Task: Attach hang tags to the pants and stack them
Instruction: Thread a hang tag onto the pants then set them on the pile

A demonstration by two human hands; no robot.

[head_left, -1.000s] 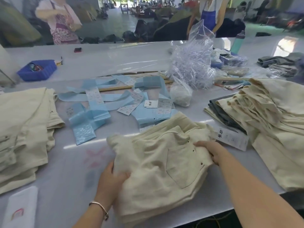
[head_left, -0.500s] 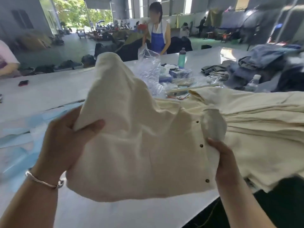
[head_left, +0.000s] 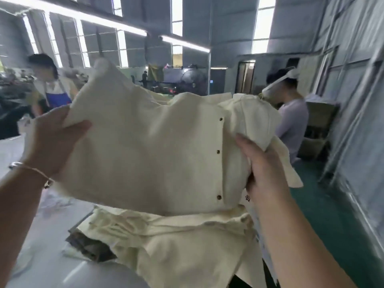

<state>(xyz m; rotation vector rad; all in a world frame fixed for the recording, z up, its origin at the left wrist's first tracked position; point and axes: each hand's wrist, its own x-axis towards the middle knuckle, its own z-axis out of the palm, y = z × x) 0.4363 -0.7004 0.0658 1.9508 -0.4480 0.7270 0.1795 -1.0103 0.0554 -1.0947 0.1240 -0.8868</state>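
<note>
A folded pair of cream pants (head_left: 149,154) with small dark rivets hangs in the air in front of me. My left hand (head_left: 54,142) grips its left edge, thumb on top; a thin bracelet is on that wrist. My right hand (head_left: 264,171) grips its right side near the row of rivets. Directly below lies a stack of cream pants (head_left: 176,242) on the white table (head_left: 47,256), with a darker garment (head_left: 89,246) showing under its left edge. No hang tag is visible on the held pants.
A person in a blue apron (head_left: 52,88) stands across the table at the left. Another person with a head strap (head_left: 288,113) stands at the right by cardboard boxes (head_left: 318,129). The green floor (head_left: 324,215) and a metal wall lie to the right.
Both hands have lifted the folded pants off the table and swung them right, over the stack of cream pants. My view has turned right and upward.
</note>
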